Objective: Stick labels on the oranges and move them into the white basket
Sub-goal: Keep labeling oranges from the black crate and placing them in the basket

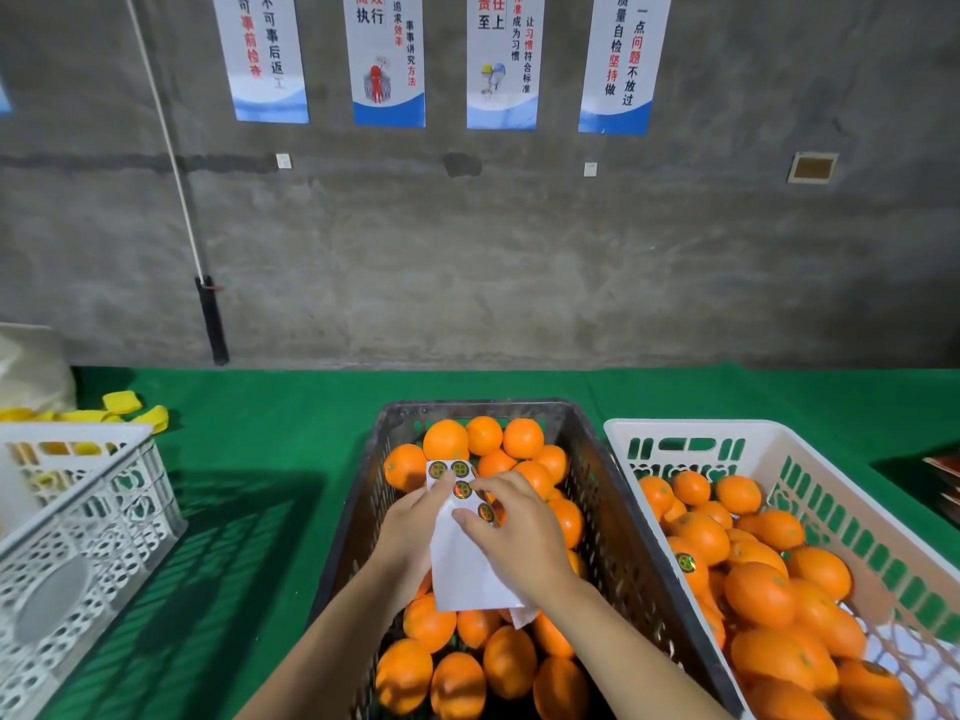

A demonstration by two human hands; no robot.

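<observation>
Over the dark crate (582, 459) of oranges (445, 440), the left hand (410, 522) holds a label sheet (462, 553) by its edge. The right hand (511, 527) pinches at a sticker on it. The white basket (810, 459), at right, holds labelled oranges.

Even, fairly bright light falls from above; the white crate (78, 517) at left casts a slatted shadow on the green cloth (249, 511). Wide-angle bending curves the edges; the wall posters (387, 59) look slightly soft.
</observation>
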